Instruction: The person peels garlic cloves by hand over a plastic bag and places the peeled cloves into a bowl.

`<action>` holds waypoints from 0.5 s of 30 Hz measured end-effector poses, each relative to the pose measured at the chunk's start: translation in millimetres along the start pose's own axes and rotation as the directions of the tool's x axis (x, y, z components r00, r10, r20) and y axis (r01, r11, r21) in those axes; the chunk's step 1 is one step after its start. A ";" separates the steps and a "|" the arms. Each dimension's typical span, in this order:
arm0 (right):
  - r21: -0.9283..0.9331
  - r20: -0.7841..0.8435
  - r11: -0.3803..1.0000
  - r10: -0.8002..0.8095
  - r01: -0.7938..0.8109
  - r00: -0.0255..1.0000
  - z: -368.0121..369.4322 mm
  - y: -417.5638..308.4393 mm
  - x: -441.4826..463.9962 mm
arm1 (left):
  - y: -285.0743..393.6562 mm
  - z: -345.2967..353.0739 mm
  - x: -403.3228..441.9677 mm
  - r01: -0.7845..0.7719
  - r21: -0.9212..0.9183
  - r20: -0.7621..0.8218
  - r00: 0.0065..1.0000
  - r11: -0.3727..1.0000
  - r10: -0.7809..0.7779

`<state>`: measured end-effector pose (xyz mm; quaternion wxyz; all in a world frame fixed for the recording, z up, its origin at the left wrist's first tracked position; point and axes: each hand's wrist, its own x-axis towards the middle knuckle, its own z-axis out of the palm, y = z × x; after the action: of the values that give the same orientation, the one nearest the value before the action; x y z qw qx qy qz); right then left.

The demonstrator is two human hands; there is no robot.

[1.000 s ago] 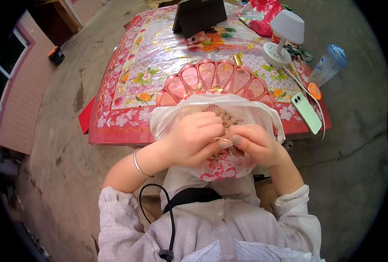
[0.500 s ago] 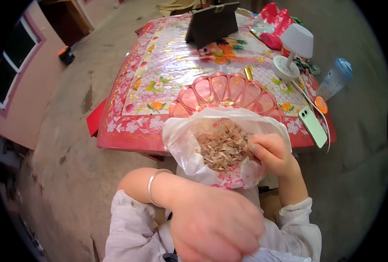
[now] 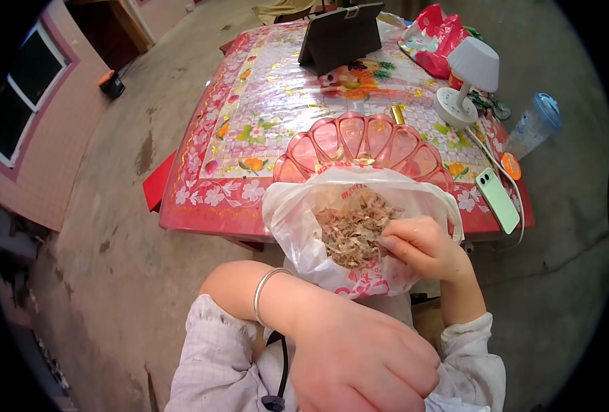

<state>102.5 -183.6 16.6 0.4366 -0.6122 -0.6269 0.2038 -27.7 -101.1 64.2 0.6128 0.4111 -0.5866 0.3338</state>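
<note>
My left hand (image 3: pixel 366 357), with a silver bangle (image 3: pixel 259 295) on its wrist, is close to the camera. Its back faces up, its fingers curl down, and the fingertips are hidden. My right hand (image 3: pixel 424 250) is at the right side of an open white plastic bag (image 3: pixel 294 220) with red print. Thumb and fingers are pinched together over the bag's contents; what they hold, if anything, is too small to make out. Inside the bag lies a heap of brownish dry flakes or husks (image 3: pixel 356 230). Behind it stands a pink translucent scalloped dish (image 3: pixel 325 141), partly covered by the bag.
A floral covering lies on the table (image 3: pixel 215 213). On it are a dark tablet in a stand case (image 3: pixel 338 41), a white lamp (image 3: pixel 457 106), a pale green phone (image 3: pixel 498 200) with a white cable, a blue-lidded bottle (image 3: pixel 534 127) and a red bag (image 3: pixel 441 41).
My left hand has shifted slightly right in view. My right hand stays pinched at the bag's right side. The whole view has moved a little.
</note>
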 end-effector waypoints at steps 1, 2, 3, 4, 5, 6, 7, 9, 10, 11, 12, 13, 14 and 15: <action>-0.011 0.019 1.000 0.018 -0.018 1.000 -0.8 -1.5 0.5 | -0.8 1.0 -1.5 -0.014 -0.013 -0.013 1.000 1.000 0.013; -0.012 0.015 1.000 0.018 -0.018 1.000 -1.6 -2.4 0.9 | -1.2 0.7 -1.9 -0.014 -0.015 -0.011 1.000 1.000 0.014; -0.013 0.030 0.999 0.032 -0.032 0.999 -2.4 -3.4 0.6 | -1.3 0.8 -1.9 -0.012 -0.011 -0.002 1.000 1.000 0.012; -0.014 0.044 0.999 0.046 -0.045 0.998 -3.3 -3.9 0.4 | -1.4 0.4 -1.7 -0.011 -0.006 0.008 1.000 1.000 0.011; -0.014 0.043 0.999 0.045 -0.045 0.998 -3.0 -3.6 0.2 | -0.8 -0.5 -1.2 -0.010 -0.006 0.009 1.000 1.000 0.010; -0.007 0.027 0.999 0.039 -0.039 0.999 -2.1 -3.2 -0.6 | 0.2 -2.1 -0.4 -0.003 0.021 0.030 1.000 1.000 0.003; -0.001 0.012 0.999 0.033 -0.033 0.999 -0.9 -3.0 -1.3 | 2.1 -4.3 0.1 0.003 0.048 0.050 0.999 0.999 -0.006; 0.004 -0.004 1.000 0.028 -0.028 1.000 -1.6 -5.8 -1.1 | 9.5 -16.6 -0.1 0.074 -0.025 0.152 0.986 0.997 -0.069; 0.007 -0.020 1.000 0.027 -0.027 0.999 -2.3 -7.6 -1.2 | 13.8 -25.4 -1.2 0.149 -0.093 0.255 0.959 0.985 -0.121; -0.001 -0.024 1.000 0.031 -0.031 0.999 -3.4 -9.2 -0.8 | 16.7 -40.2 -3.4 0.201 -0.016 0.301 0.935 0.979 -0.187; 0.010 -0.059 1.000 -0.001 0.002 0.998 -3.4 -11.7 -1.8 | 19.6 -52.2 -9.8 0.250 0.059 0.338 0.906 0.966 -0.255; 0.019 -0.095 0.999 -0.035 0.037 0.995 -4.4 -14.0 -3.4 | 21.3 -58.7 -21.3 0.326 0.320 0.168 0.904 0.889 -0.392; 0.007 -0.108 0.999 -0.035 0.035 0.994 -6.9 -15.7 -4.5 | 20.9 -66.8 -31.9 0.410 0.540 -0.025 0.881 0.735 -0.473; 0.213 -0.044 0.974 0.084 -0.073 0.996 -8.1 -17.3 -7.4 | 19.3 -74.0 -38.2 0.304 0.771 0.025 0.864 0.559 -0.504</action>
<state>97.7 -195.7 32.4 0.5072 -0.5918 -0.5654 0.2700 -15.4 -23.5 30.3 0.3732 0.7862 -0.3564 0.3400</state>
